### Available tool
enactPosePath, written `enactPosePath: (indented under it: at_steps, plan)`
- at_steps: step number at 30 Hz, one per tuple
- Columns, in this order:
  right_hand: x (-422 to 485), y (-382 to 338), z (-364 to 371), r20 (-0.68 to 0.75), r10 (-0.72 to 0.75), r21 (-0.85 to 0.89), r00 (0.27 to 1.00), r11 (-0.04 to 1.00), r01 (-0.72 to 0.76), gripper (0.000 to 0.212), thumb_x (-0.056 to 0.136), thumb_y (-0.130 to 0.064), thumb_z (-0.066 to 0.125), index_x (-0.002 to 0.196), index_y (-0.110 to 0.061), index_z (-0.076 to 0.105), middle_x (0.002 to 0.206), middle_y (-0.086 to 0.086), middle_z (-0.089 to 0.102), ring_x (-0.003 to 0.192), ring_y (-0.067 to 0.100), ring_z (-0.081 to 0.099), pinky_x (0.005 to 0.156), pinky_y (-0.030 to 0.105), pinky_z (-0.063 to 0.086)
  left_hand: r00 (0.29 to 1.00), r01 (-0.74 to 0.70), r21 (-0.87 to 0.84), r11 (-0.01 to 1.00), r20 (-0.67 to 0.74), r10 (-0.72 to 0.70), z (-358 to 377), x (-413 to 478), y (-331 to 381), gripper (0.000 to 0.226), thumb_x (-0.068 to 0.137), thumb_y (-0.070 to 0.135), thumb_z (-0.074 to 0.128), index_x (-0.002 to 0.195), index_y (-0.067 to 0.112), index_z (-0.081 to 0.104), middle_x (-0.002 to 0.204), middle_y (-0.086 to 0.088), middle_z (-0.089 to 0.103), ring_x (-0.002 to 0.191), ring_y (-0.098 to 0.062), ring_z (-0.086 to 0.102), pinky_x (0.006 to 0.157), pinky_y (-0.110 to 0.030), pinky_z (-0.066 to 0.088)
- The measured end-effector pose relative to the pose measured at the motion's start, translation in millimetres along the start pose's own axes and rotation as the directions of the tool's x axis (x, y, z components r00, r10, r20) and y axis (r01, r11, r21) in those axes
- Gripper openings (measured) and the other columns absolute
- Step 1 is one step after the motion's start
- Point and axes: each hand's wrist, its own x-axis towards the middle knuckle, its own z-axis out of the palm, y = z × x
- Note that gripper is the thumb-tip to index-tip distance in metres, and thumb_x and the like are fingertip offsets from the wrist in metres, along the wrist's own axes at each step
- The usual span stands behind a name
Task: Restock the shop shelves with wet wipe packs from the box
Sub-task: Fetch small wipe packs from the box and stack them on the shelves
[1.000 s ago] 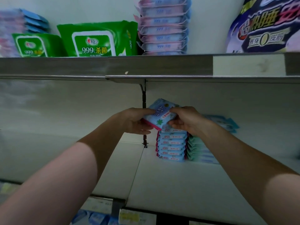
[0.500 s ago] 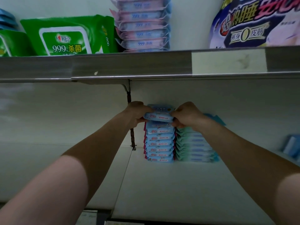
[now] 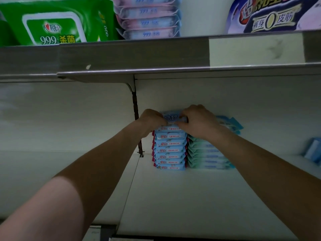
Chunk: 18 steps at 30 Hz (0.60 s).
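Note:
A blue wet wipe pack (image 3: 172, 117) lies flat on top of a stack of several blue packs (image 3: 169, 150) at the back of the white shelf (image 3: 191, 197). My left hand (image 3: 152, 120) grips its left end and my right hand (image 3: 196, 120) grips its right end, fingers curled over the top. A second stack of teal packs (image 3: 206, 155) stands touching the blue stack on its right, partly hidden behind my right wrist. The box is not in view.
The upper shelf's grey edge (image 3: 132, 54) hangs just above, carrying a green wipe pack (image 3: 55, 23), a pink-blue stack (image 3: 149, 18) and a large purple bag (image 3: 271, 14). A bracket post (image 3: 136, 108) runs down left of the stack. Another blue pack (image 3: 312, 152) sits far right.
The pack was tilted in both hands above the stack; it now lies level on the stack's top, pushed back toward the wall. The view has shifted closer and slightly left.

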Motion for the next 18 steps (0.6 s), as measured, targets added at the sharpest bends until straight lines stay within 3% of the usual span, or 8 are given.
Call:
enactPosePath:
  at_steps: [2, 5, 15, 18]
  plan:
    - [0, 1, 3, 0.104, -0.045, -0.107, 0.994, 0.993, 0.056, 0.050, 0.088, -0.054, 0.053, 0.129, -0.025, 0.054, 0.123, 0.003, 0.055, 0.117, 0.024, 0.045, 0.094, 0.036, 0.037, 1.000, -0.026, -0.011, 1.000, 0.003, 0.026, 1, -2, -1, 0.016, 0.089, 0.011, 0.063, 0.105, 0.009, 0.062, 0.075, 0.000, 0.054, 0.062, -0.007, 0.050, 0.037, -0.008, 0.039]
    - [4, 5, 10, 0.150, -0.050, -0.161, 0.987, 0.984, 0.075, 0.053, 0.085, -0.048, 0.057, 0.134, -0.027, 0.047, 0.127, 0.001, 0.054, 0.124, 0.022, 0.038, 0.101, 0.041, 0.027, 0.996, -0.091, -0.029, 0.995, 0.001, 0.091, 3, 0, 0, 0.008, 0.091, 0.010, 0.060, 0.099, 0.009, 0.061, 0.074, 0.000, 0.055, 0.060, -0.007, 0.051, 0.035, -0.009, 0.036]
    - [7, 6, 10, 0.156, -0.018, -0.134, 0.988, 0.990, 0.039, 0.046, 0.089, -0.037, 0.058, 0.132, -0.023, 0.047, 0.120, 0.008, 0.056, 0.117, 0.025, 0.045, 0.099, 0.039, 0.030, 0.989, -0.144, 0.149, 0.978, 0.066, 0.135, 7, 6, 4, 0.027, 0.091, 0.016, 0.060, 0.111, -0.001, 0.066, 0.081, -0.005, 0.060, 0.066, -0.011, 0.056, 0.049, -0.011, 0.044]
    - [7, 5, 6, 0.173, -0.017, -0.144, 0.985, 0.989, 0.042, 0.048, 0.089, -0.033, 0.058, 0.134, -0.024, 0.047, 0.123, 0.008, 0.055, 0.120, 0.026, 0.042, 0.103, 0.041, 0.030, 0.993, -0.092, 0.081, 0.992, 0.078, 0.086, 5, 3, 5, 0.022, 0.091, 0.016, 0.061, 0.110, 0.005, 0.065, 0.089, -0.008, 0.062, 0.078, -0.018, 0.061, 0.068, -0.025, 0.053]
